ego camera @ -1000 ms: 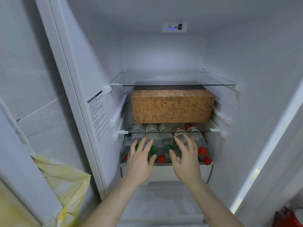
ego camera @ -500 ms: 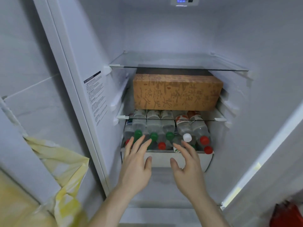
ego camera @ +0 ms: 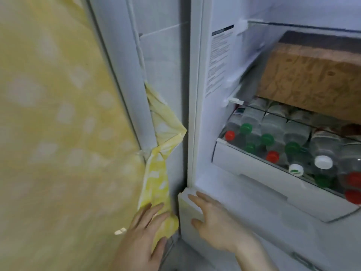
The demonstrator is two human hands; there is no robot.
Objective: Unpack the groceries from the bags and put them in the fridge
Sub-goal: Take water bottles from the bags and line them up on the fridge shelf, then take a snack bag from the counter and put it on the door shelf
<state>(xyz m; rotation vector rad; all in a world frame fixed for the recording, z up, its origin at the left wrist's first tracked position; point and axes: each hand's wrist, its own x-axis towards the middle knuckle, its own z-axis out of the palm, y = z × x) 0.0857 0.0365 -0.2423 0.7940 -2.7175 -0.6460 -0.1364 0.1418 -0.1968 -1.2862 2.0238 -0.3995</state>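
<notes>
Yellow cloth (ego camera: 58, 133) with pale, soft-edged blotches fills the left half of the view, blurred and close to the camera. A fold of the same yellow fabric (ego camera: 164, 130) shows in the gap to its right. Between them runs a white upright panel (ego camera: 125, 75), tilted in this view, with a scrap of clear tape near its lower end. Behind the fold: a wall of pale grey tiles (ego camera: 162, 55), large format, one thin grout line slanting across high up. Light is cool, even and whitish, with no hard shadows. A dim strip of grey floor (ego camera: 175, 257) shows at bottom centre; its surface is too blurred to read.
</notes>
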